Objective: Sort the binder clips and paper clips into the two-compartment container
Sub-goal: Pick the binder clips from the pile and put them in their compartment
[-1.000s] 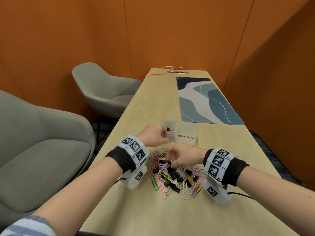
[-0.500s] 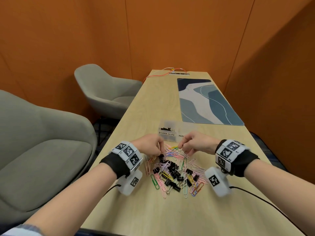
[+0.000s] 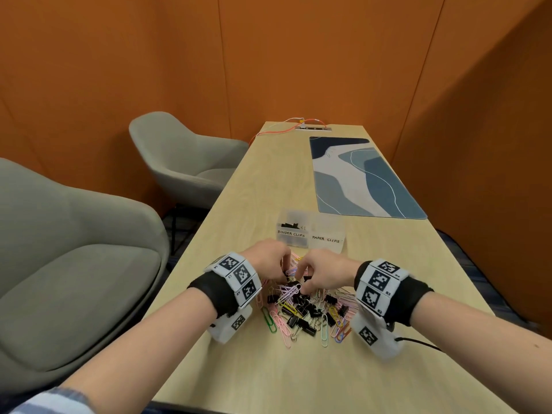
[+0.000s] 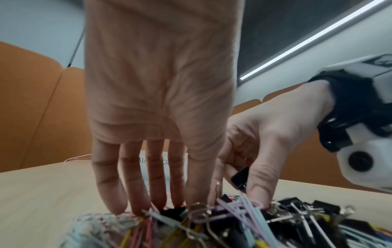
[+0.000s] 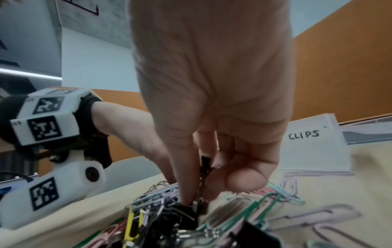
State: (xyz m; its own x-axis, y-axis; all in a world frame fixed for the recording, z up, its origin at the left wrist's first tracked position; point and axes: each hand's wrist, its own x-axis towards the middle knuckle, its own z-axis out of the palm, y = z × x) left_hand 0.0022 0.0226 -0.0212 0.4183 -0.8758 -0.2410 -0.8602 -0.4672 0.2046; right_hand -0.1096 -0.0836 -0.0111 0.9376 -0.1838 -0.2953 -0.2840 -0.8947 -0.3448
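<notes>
A mixed pile (image 3: 307, 312) of black binder clips and coloured paper clips lies on the table in front of me. Behind it stands the clear two-compartment container (image 3: 327, 249). Its left side, labelled BINDER CLIPS, holds several black clips (image 3: 291, 225). The side labelled PAPER CLIPS looks empty. My left hand (image 3: 282, 273) reaches down with straight fingers (image 4: 137, 193), their tips touching the top of the pile. My right hand (image 3: 301, 283) is close beside it and pinches a black binder clip (image 5: 205, 163) between thumb and fingers, also seen in the left wrist view as a binder clip (image 4: 240, 176).
A blue patterned desk mat (image 3: 361, 177) lies further back on the right. An orange cable (image 3: 280, 130) and a socket strip sit at the far end. Two grey armchairs (image 3: 74, 249) stand left of the table. Orange walls close in on both sides.
My left hand has come back from the container's binder clip side to the pile. My right hand went toward the container and has returned to the pile's middle, beside the left.
</notes>
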